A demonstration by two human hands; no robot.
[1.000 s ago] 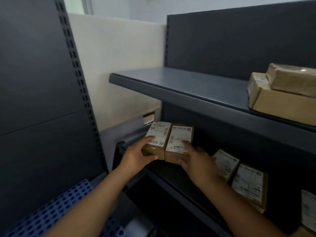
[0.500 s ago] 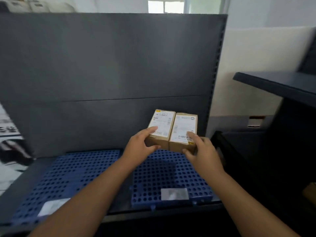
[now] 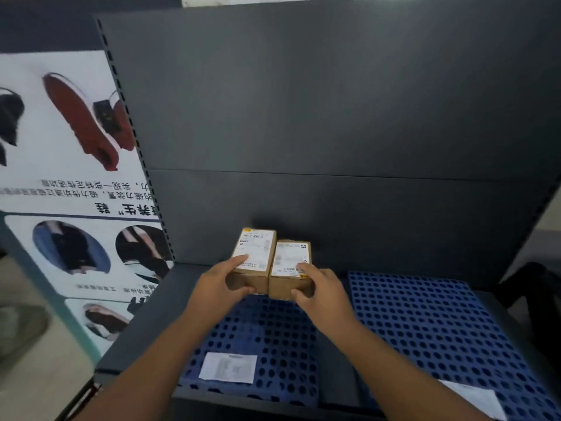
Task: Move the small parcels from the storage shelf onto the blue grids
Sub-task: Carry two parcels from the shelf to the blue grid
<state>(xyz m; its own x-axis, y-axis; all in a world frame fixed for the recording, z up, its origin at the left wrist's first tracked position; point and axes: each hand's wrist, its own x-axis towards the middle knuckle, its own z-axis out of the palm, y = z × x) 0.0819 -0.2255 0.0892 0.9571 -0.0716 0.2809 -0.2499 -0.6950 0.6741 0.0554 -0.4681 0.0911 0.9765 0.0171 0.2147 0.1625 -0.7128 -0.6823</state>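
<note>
Two small brown cardboard parcels with white labels are held side by side above the far end of the left blue grid (image 3: 273,338). My left hand (image 3: 220,285) grips the left parcel (image 3: 254,256), thumb on its label. My right hand (image 3: 321,287) grips the right parcel (image 3: 290,265), pressed against the first. A second blue grid (image 3: 440,323) lies to the right with nothing on it but a white label. Whether the parcels touch the grid is hidden by my hands.
Both grids lie on a dark shelf base (image 3: 142,329) backed by a tall dark panel (image 3: 334,117). Each grid carries a white paper label (image 3: 228,367) near its front edge. A printed poster (image 3: 69,177) stands at the left, beyond a perforated upright.
My view swung left from the storage shelf to the grids. Both hands carried the two parcels over from the right grid to the far end of the left grid.
</note>
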